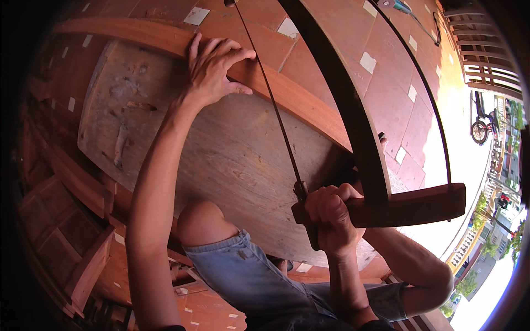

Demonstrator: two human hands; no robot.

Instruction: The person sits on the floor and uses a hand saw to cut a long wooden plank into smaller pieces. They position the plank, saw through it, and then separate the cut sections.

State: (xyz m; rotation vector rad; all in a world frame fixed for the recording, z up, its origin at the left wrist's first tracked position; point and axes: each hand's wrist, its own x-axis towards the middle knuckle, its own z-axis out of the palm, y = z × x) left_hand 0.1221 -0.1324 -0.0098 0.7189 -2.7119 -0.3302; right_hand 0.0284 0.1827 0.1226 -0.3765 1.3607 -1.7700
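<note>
A frame saw (345,94) with a dark wooden frame stands tilted over the work. My right hand (334,218) is closed round its handle, where the thin blade (270,96) meets the end bar. The blade passes across a long reddish wooden plank (298,105), just right of my left hand (218,69). That hand straddles the plank, fingers over its far side and thumb at its near side. Under the plank is a wide worn wooden board (232,149), scratched and stained at its left end. Whether the blade has cut into the wood, I cannot tell.
My bent knee (204,220) is against the board's near edge. Wooden furniture parts (72,231) stand at the left. A power tool (395,5) with a cord lies on the tiled floor (353,33) at the far right. Beyond are slatted wood (486,52) and a motorbike (480,124).
</note>
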